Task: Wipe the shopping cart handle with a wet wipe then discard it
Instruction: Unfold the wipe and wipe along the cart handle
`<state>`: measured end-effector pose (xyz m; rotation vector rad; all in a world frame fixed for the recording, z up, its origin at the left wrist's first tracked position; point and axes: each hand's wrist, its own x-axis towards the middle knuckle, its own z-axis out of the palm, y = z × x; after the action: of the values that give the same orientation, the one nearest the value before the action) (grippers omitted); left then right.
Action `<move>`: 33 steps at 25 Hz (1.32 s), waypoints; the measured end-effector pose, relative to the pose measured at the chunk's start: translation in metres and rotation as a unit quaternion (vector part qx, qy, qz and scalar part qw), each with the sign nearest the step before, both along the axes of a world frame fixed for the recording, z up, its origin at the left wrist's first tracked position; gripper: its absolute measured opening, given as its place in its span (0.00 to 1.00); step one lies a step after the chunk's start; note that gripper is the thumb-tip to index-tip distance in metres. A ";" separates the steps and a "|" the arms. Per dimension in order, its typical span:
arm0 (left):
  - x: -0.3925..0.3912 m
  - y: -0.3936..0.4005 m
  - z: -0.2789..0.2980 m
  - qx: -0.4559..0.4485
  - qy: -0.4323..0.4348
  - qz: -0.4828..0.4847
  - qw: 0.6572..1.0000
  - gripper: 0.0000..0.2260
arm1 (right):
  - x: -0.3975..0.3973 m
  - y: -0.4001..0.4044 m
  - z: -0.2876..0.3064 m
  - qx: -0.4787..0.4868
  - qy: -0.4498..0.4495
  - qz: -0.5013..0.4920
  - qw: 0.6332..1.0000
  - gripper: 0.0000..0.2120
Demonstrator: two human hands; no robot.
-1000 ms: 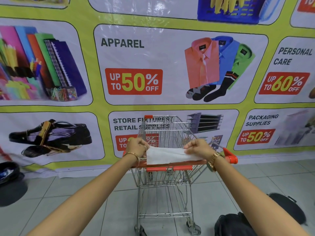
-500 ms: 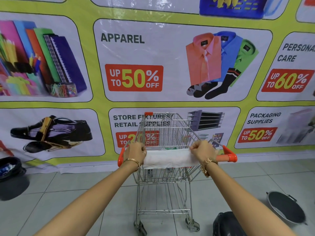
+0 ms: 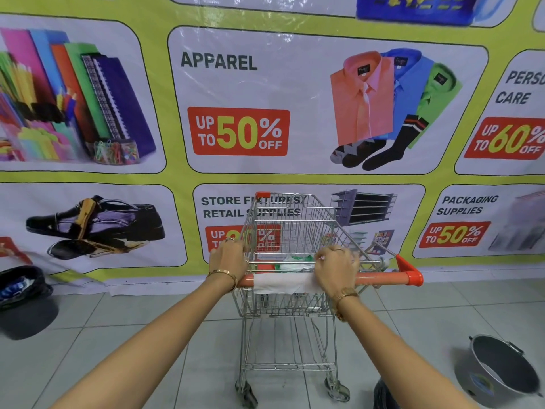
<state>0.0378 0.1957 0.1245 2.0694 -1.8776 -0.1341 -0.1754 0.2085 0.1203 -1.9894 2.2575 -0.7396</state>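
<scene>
A wire shopping cart (image 3: 290, 228) stands in front of me, its orange handle (image 3: 380, 279) running left to right. A white wet wipe (image 3: 281, 283) is wrapped over the middle of the handle. My right hand (image 3: 336, 270) is closed over the right end of the wipe, pressing it on the bar. My left hand (image 3: 230, 255) grips the left end of the handle, just left of the wipe, with a little bare orange bar between them. A green and white packet (image 3: 292, 262) lies inside the cart basket.
A printed sale banner (image 3: 236, 131) covers the wall right behind the cart. On the tiled floor a black bin with a bag (image 3: 23, 293) sits at the left, a grey metal bucket (image 3: 498, 367) at the right, and a dark bag (image 3: 383, 394) near the cart's right rear wheel.
The wipe went from being held spread above the handle to wrapped around it. My right hand has slid left along the bar, bunching the wipe; my left hand has let go of the wipe and holds the bar.
</scene>
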 end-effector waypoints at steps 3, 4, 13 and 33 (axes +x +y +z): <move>0.007 -0.005 -0.003 0.046 -0.045 0.002 0.998 0.15 | 0.042 0.005 -0.009 0.006 -0.042 0.092 0.995 0.12; 0.008 -0.006 -0.006 0.067 -0.054 0.005 0.996 0.17 | 0.055 0.006 -0.012 0.018 -0.040 0.109 0.993 0.15; 0.022 -0.009 -0.024 0.130 -0.039 0.001 0.991 0.21 | 0.014 0.009 -0.032 0.000 0.119 0.072 0.990 0.26; 0.021 -0.004 -0.031 0.097 -0.107 -0.035 0.989 0.26 | 0.084 0.005 -0.031 0.058 0.148 0.152 0.976 0.20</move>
<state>0.0591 0.1918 0.0933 2.2239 -2.1423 -0.1194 -0.0918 0.2139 0.0893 -2.4414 1.9973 -0.2940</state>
